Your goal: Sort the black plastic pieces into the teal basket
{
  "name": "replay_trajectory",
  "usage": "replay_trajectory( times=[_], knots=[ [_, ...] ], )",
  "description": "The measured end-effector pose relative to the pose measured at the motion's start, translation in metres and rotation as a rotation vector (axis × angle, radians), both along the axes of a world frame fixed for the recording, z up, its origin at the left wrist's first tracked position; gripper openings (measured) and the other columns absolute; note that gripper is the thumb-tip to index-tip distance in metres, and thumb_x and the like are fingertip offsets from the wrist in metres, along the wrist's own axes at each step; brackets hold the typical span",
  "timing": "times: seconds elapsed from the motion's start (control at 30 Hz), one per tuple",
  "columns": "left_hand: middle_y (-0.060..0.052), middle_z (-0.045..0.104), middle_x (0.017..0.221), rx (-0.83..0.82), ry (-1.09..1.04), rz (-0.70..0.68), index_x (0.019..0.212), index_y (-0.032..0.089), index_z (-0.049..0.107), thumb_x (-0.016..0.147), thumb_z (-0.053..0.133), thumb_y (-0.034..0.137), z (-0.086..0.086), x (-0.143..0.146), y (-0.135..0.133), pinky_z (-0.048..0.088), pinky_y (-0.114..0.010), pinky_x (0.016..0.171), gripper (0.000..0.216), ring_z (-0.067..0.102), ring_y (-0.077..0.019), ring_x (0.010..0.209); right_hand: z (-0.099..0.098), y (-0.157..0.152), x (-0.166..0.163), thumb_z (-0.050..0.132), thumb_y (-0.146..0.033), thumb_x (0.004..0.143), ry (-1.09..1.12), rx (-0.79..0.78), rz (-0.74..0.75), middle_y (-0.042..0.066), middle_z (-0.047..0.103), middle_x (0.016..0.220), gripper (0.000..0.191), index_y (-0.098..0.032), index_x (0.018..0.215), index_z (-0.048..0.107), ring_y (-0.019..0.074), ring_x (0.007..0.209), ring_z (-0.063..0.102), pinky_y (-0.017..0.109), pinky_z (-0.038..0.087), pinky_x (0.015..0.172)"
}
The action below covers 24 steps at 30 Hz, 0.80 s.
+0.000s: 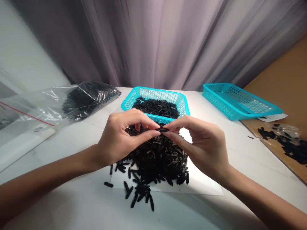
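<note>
My left hand (120,137) and my right hand (203,143) meet above a heap of small black plastic pieces (158,159) lying on a white sheet (203,185). Both hands pinch one small black piece (162,130) between thumbs and fingertips, left hand at its left end, right hand at its right end. Just behind the hands stands a turquoise basket (155,95) holding many of the same black pieces.
A clear zip bag (79,100) with black pieces lies at the left. A second turquoise basket (240,100) sits at the back right. More black pieces (287,143) lie on a brown board at the right. A grey curtain hangs behind the white table (83,204).
</note>
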State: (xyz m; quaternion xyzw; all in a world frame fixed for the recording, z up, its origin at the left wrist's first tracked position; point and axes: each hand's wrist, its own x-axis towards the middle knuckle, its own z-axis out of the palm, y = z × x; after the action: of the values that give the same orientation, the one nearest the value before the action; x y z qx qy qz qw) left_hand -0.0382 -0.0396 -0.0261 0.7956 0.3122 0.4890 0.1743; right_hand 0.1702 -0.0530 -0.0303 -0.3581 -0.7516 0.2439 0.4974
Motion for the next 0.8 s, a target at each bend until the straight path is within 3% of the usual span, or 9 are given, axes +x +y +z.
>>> replay_trajectory(
  times=[0.37,0.8],
  knots=[
    [0.002,0.075,0.079,0.004,0.008,0.0,0.083,0.019,0.072,0.081,0.079,0.02,0.0012,0.0004,-0.0011,0.052,-0.025,0.066,0.007,0.067,-0.0109,0.072,-0.0001,-0.0004,0.0005,0.073,-0.014,0.086,-0.008,0.005,-0.01,0.001,0.074,0.08,0.006,-0.019,0.089,0.075,0.0141,0.072,0.064,0.032,0.051,0.066],
    [0.004,0.072,0.073,-0.178,0.019,0.014,0.077,0.018,0.072,0.09,0.067,0.022,0.0053,0.0005,-0.0036,0.048,-0.02,0.062,0.014,0.062,-0.0078,0.065,0.0002,0.0007,0.0011,0.074,-0.015,0.086,-0.047,0.046,-0.014,0.0,0.076,0.079,0.006,-0.02,0.083,0.076,0.011,0.067,0.065,0.028,0.048,0.062]
  ],
)
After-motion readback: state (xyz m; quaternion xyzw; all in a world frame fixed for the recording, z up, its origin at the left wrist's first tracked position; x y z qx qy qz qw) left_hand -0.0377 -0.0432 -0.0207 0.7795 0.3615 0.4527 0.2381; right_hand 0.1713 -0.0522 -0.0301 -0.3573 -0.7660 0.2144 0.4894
